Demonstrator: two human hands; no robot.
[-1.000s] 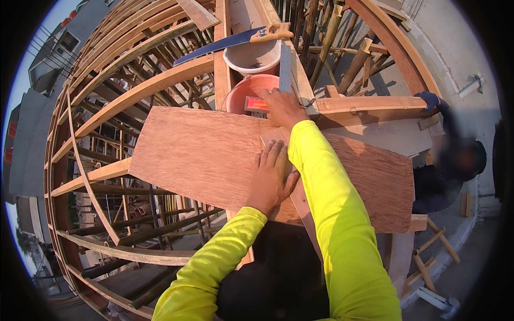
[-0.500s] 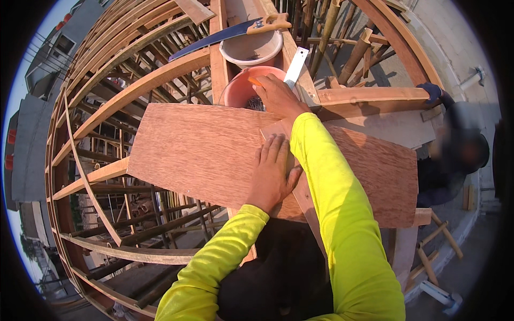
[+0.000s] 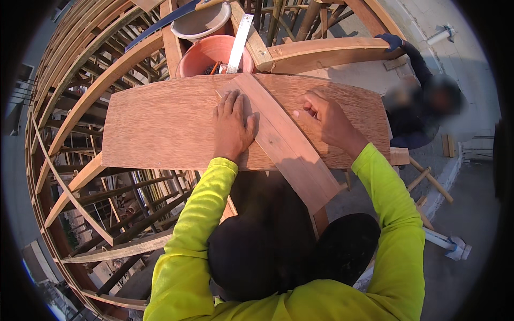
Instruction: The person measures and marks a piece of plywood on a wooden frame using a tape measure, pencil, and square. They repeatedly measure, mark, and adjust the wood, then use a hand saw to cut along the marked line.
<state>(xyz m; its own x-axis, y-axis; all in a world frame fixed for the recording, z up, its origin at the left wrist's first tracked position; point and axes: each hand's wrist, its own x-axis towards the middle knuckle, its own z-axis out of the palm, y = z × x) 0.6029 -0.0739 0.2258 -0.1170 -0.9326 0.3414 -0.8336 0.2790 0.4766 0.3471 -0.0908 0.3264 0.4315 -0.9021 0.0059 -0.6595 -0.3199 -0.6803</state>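
- At the far left, a curved wooden frame (image 3: 80, 107) of bent ribs and thin crossing laths drops away below the work; its wood is rough and pale brown.
- A plywood sheet (image 3: 160, 128) lies across the top of this frame. It is flat, reddish brown, with a fine streaked grain, and its far edge bows in the picture.
- The left hand (image 3: 233, 128) lies flat on the plywood sheet near its middle, palm down, fingers stretched and a little spread; it holds nothing and only presses.
- Just beside this hand, touching its thumb side, a straight wooden batten (image 3: 284, 144) runs slanted over the sheet, from the far edge to beyond the near edge. It is smooth and lighter in colour.
- Behind the far edge stand an orange plastic bucket (image 3: 206, 53) and a pale one, with a metal ruler (image 3: 238, 37) leaning on the orange rim and a handsaw (image 3: 160, 24) with a blue blade across.
- The right hand (image 3: 326, 120) rests on the plywood sheet right of the batten, fingers curled loosely inward; whether they pinch something I cannot tell.
- Near the right end of the sheet, another person (image 3: 428, 101) in dark clothes stands lower and reaches a gloved hand to a thick curved beam (image 3: 326, 51).
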